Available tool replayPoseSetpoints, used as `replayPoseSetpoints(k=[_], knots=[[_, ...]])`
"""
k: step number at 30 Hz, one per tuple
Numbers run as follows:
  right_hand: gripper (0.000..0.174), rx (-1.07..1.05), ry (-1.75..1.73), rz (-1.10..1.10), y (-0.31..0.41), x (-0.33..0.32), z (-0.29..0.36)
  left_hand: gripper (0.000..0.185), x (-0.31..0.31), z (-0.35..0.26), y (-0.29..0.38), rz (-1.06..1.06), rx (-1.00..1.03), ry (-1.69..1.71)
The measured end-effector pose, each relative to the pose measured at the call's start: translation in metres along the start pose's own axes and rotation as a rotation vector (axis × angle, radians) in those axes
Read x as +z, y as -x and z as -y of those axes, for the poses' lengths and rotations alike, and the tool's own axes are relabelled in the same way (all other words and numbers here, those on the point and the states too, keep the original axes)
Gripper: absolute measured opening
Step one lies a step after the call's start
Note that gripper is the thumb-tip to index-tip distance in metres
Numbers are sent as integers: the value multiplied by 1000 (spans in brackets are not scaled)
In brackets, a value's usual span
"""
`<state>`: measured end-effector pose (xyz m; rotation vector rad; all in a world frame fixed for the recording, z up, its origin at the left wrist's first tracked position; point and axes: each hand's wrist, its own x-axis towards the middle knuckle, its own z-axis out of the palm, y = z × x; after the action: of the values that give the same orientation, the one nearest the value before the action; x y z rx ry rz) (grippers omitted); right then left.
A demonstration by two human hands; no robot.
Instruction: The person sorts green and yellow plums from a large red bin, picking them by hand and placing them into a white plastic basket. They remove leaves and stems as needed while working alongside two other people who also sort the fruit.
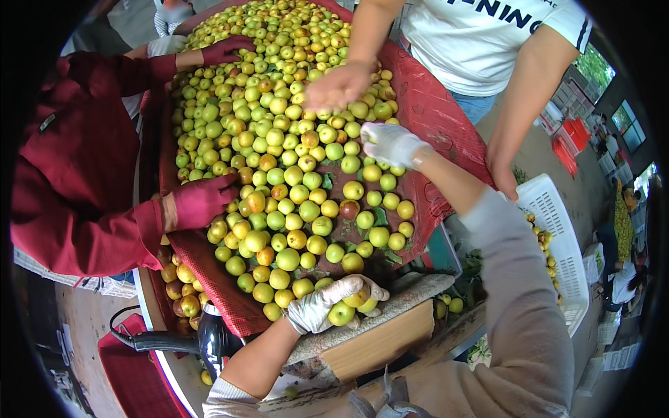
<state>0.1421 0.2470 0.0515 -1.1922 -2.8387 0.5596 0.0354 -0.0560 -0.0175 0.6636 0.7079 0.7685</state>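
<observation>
A heap of yellow-green jujubes (282, 136), some with reddish-brown patches, covers a sloping red cloth (434, 115). My left hand (319, 308), in a white knit glove, cups several jujubes (342, 313) at the heap's near edge, palm upward. Beneath it lies a grey fabric-covered edge (413, 292) above a cardboard piece (379, 339). My right hand (392, 144), also in a white glove, is curled at the right side of the heap. A small greenish patch shows by its fingers, but whether it grips a fruit is unclear.
At left, a co-worker's maroon-gloved hands (201, 204) touch the heap. Opposite, a person's bare hand (339, 89) is blurred over it. A white plastic crate (556, 240) with fruit stands right. A black hair dryer (209, 339) sits lower left, beside browner fruit (183, 292).
</observation>
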Motion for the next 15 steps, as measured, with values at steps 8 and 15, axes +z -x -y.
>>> replayPoseSetpoints(k=[8, 15], knots=[[20, 129, 173, -65, 242, -113, -82, 62, 2, 5, -3, 19, 56, 20], [33, -399, 214, -190, 165, -63, -26, 60, -8, 10, -2, 3, 60, 54]])
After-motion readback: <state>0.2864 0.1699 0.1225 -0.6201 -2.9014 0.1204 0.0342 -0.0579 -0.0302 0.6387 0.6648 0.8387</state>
